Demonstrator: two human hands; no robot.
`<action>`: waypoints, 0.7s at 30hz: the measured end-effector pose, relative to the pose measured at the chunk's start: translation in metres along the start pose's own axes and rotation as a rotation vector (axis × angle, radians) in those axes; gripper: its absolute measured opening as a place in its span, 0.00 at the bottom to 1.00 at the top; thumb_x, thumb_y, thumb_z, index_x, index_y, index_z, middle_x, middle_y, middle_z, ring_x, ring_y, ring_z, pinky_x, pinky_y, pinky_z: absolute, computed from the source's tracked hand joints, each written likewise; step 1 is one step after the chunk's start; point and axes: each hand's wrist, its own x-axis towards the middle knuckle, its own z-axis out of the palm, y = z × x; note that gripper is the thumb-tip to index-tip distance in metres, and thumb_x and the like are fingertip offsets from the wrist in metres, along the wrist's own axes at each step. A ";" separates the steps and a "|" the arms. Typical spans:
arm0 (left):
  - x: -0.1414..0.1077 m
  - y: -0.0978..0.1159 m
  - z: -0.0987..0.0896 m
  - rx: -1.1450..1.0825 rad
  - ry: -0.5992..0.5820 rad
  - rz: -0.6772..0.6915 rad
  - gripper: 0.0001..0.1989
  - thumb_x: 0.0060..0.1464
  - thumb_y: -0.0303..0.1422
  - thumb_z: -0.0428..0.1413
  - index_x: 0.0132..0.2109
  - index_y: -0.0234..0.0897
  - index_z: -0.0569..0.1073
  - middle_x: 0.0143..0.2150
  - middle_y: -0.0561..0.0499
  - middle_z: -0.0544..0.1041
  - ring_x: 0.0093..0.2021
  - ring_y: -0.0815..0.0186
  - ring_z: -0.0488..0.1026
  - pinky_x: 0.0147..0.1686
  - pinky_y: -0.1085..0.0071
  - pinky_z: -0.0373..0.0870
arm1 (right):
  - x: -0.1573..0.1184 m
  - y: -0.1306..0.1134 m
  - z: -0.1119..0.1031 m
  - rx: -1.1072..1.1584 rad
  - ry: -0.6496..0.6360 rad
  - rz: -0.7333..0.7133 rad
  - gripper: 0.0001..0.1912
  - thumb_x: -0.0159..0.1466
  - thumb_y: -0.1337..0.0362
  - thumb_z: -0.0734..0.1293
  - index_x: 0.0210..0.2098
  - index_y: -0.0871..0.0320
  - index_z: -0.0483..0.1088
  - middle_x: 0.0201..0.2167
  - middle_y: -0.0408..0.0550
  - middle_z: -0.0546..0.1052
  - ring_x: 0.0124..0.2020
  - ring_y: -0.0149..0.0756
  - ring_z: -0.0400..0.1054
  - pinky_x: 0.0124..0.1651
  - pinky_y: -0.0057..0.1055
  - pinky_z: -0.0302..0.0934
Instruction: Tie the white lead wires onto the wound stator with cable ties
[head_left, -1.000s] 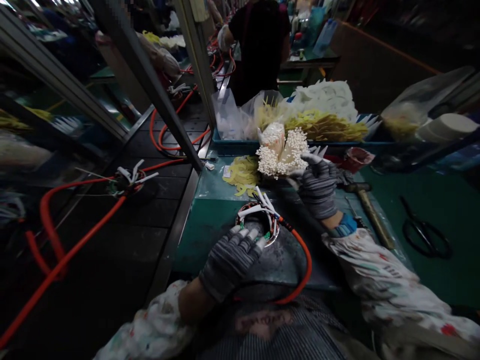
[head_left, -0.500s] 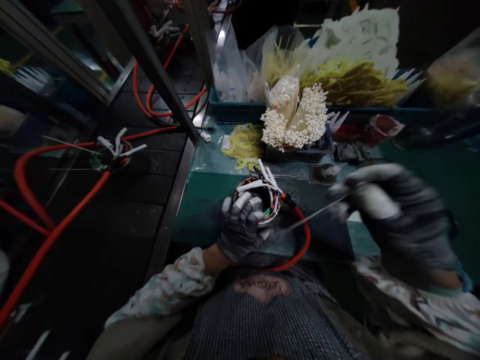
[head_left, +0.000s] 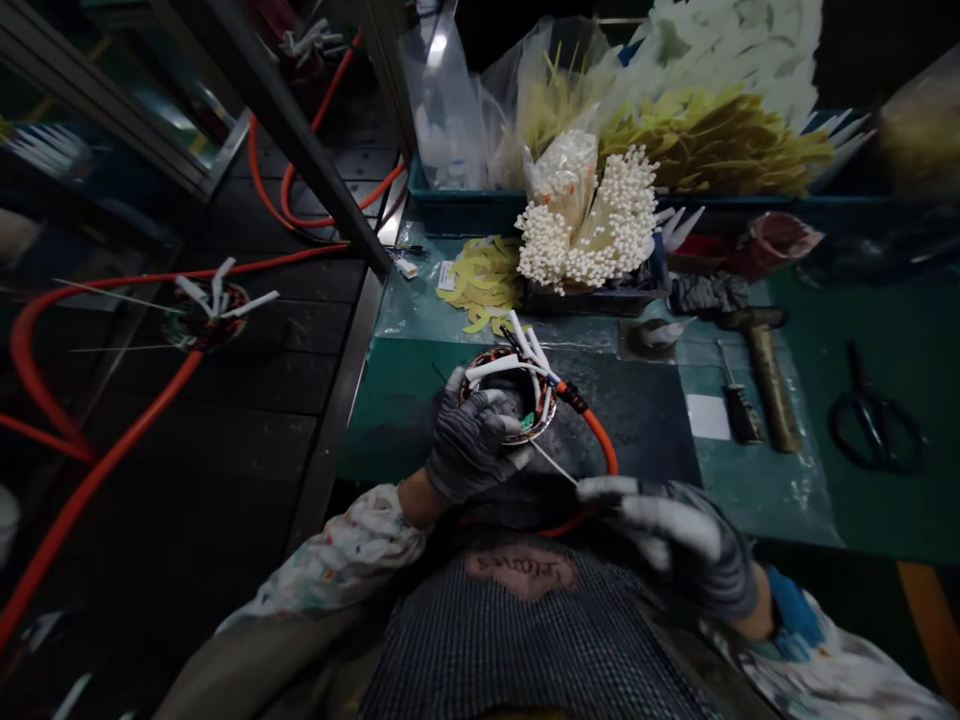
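Observation:
A ring-shaped motor stator (head_left: 546,412) with copper windings lies on a dark mat on the bench. White sleeves (head_left: 495,368) and an orange cable (head_left: 598,440) come off it. My left hand (head_left: 478,432), in a grey striped glove, is closed round the stator's left rim, with fingers reaching into its opening. A thin white cord (head_left: 553,464) runs from the stator's near edge to my right hand (head_left: 667,530). That gloved hand pinches the cord between thumb and fingers, low at the right of the stator.
Behind stand a bundle of white-tipped sticks (head_left: 589,235), yellow strips (head_left: 484,280) and a blue bin (head_left: 465,212). At right lie a screwdriver (head_left: 739,400), a hammer (head_left: 771,385) and scissors (head_left: 876,425). Another stator (head_left: 206,315) with orange cable sits on the dark conveyor at left.
My right hand has come down and left, closer to the stator, and the stretch of cord is shorter. The tools at right are uncovered. My left hand keeps its hold.

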 end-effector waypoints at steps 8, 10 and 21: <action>0.011 0.003 -0.007 -0.125 -0.010 0.023 0.05 0.61 0.38 0.61 0.42 0.46 0.74 0.47 0.56 0.85 0.55 0.58 0.81 0.78 0.39 0.45 | 0.066 0.027 0.013 -0.676 0.181 -0.260 0.14 0.73 0.53 0.67 0.51 0.50 0.82 0.39 0.50 0.86 0.36 0.43 0.80 0.41 0.37 0.76; 0.013 0.004 -0.009 -0.146 -0.010 -0.006 0.04 0.60 0.37 0.62 0.40 0.45 0.76 0.50 0.54 0.85 0.57 0.57 0.81 0.78 0.37 0.46 | 0.083 0.023 0.014 -0.788 0.149 -0.238 0.17 0.74 0.55 0.65 0.55 0.53 0.81 0.41 0.54 0.86 0.37 0.45 0.80 0.40 0.37 0.74; 0.015 0.001 -0.007 -0.101 0.007 0.047 0.06 0.60 0.39 0.65 0.42 0.45 0.77 0.48 0.52 0.84 0.54 0.56 0.82 0.76 0.35 0.55 | 0.098 -0.003 0.002 -0.070 -0.047 -0.185 0.13 0.71 0.55 0.68 0.45 0.55 0.82 0.42 0.48 0.87 0.41 0.40 0.81 0.46 0.37 0.75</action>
